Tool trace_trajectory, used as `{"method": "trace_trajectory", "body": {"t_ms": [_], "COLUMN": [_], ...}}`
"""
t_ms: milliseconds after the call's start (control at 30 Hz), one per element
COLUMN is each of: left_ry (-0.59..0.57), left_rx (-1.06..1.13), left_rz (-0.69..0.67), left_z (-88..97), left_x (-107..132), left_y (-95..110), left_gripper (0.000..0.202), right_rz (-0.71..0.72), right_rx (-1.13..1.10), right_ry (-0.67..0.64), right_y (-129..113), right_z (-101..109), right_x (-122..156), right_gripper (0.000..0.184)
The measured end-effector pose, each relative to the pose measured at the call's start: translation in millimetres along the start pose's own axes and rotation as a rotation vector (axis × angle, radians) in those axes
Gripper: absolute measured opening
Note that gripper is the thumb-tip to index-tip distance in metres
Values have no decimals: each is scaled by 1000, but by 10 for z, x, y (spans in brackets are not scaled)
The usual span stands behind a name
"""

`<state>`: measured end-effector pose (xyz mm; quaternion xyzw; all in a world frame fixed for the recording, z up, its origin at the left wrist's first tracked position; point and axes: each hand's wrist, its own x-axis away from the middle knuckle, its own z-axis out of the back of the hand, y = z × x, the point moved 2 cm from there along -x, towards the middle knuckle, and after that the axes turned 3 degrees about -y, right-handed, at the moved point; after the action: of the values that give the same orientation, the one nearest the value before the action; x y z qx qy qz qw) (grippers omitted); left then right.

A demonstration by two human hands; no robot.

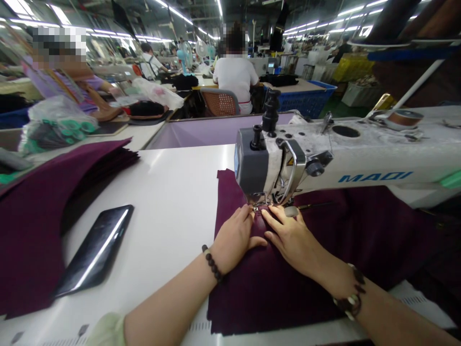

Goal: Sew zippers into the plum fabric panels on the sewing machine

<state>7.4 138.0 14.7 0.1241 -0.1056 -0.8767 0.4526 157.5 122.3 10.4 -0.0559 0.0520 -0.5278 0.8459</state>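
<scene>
A dark purple fabric piece (259,288) lies on the white sewing table (173,202) under the head of a white sewing machine (324,154). My left hand (234,238) rests flat on the fabric just left of the presser foot (262,205), fingers stretched toward the needle. My right hand (291,235) lies flat on the fabric to the right, fingertips at the presser foot. Both hands press the cloth and grip nothing. Each wrist wears a bead bracelet.
A black phone (95,250) lies on the table at left. A stack of purple fabric pieces (43,211) fills the left edge. A bag of green thread cones (57,127) sits behind it. Other people sit at workstations at the back.
</scene>
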Motion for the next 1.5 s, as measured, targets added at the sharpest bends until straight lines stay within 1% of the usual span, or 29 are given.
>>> {"method": "trace_trajectory", "body": {"t_ms": [333,500,700,967,1300,1400,1500], "left_ry": [-12,-33,-41,-58,-31,-31,-30], "left_rx": [-12,-12,-2,-6,-9,-8,-6], "left_rz": [-20,-5,4,2,2,3,-3], "left_z": [24,18,42,34,24,28,26], "left_x": [-10,-16,-31,-40,-91,-100,-103], "left_y": [6,-6,-12,-10,-85,-92,-91], "left_gripper": [62,65,55,60,54,50,50], "right_rz": [-46,-46,-42,-38,-10,-6,-8], "right_rx": [-10,-9,19,23,24,29,42], "right_ry": [-27,-43,-21,-10,33,42,55], "right_y": [-39,-30,-19,-19,3,2,2], "right_z": [31,15,-10,-14,0,8,6], "right_x": [-16,-25,-46,-50,-135,-148,-145], "right_gripper": [42,43,43,44,39,37,36]}}
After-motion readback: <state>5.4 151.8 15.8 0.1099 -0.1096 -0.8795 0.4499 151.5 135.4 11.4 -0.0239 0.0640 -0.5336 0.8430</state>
